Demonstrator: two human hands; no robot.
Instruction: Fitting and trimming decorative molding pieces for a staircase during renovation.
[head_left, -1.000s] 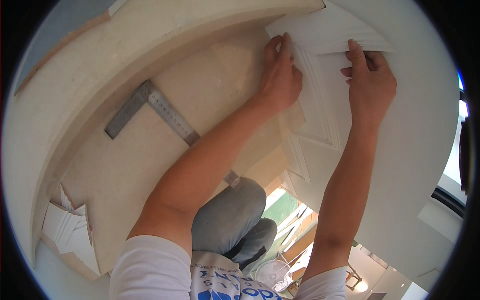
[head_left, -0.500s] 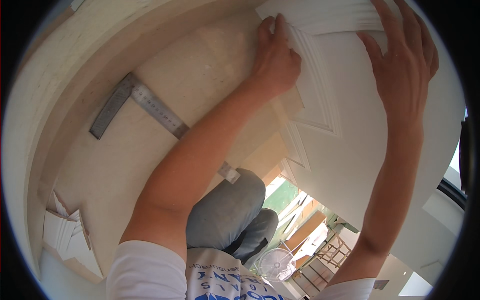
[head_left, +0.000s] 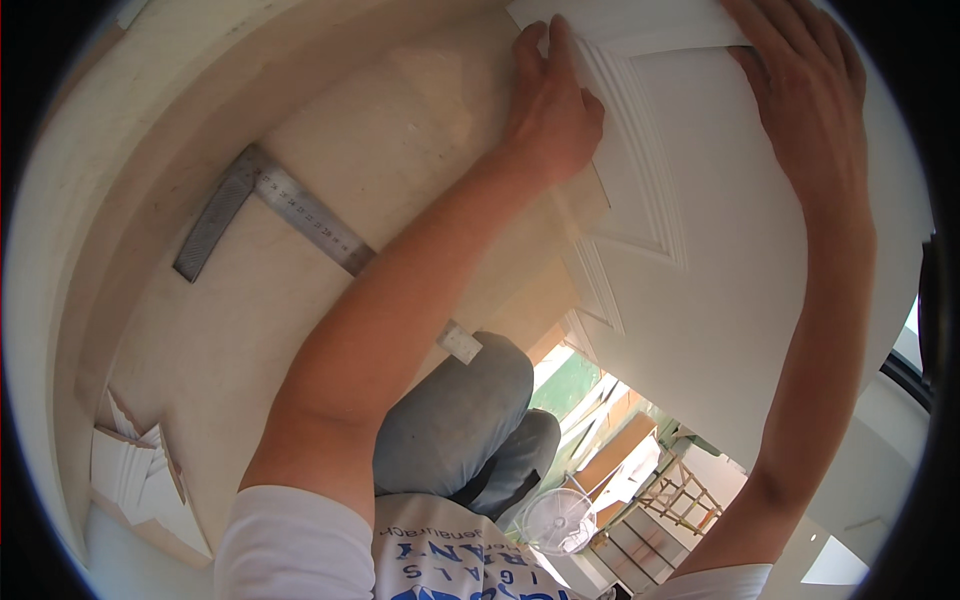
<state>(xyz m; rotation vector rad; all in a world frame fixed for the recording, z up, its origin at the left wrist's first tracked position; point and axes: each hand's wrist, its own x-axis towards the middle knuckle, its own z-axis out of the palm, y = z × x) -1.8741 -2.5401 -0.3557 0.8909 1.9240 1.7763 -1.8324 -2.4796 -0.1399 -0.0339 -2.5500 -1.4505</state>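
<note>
At the top, a white moulding strip (head_left: 650, 30) with a curved face lies against the white panel. My left hand (head_left: 555, 110) is at its left end, two fingertips reaching up to its corner and the other fingers curled. My right hand (head_left: 815, 110) grips the strip further right, thumb at the lower edge and fingers over its face; some fingertips run out of view. Below the strip, the white panel (head_left: 740, 240) has ridged, stepped profiles (head_left: 640, 170) along its left side.
On the beige board to the left lies a metal try square (head_left: 310, 215), its blade partly behind my left forearm. Broken white moulding offcuts (head_left: 135, 470) sit at lower left. My bent knee (head_left: 460, 410) is below. A white fan (head_left: 560, 520) and wooden frame (head_left: 680, 495) stand beyond.
My right hand has moved slightly up, and its thumb now rests against the strip's lower edge. My left hand has barely moved.
</note>
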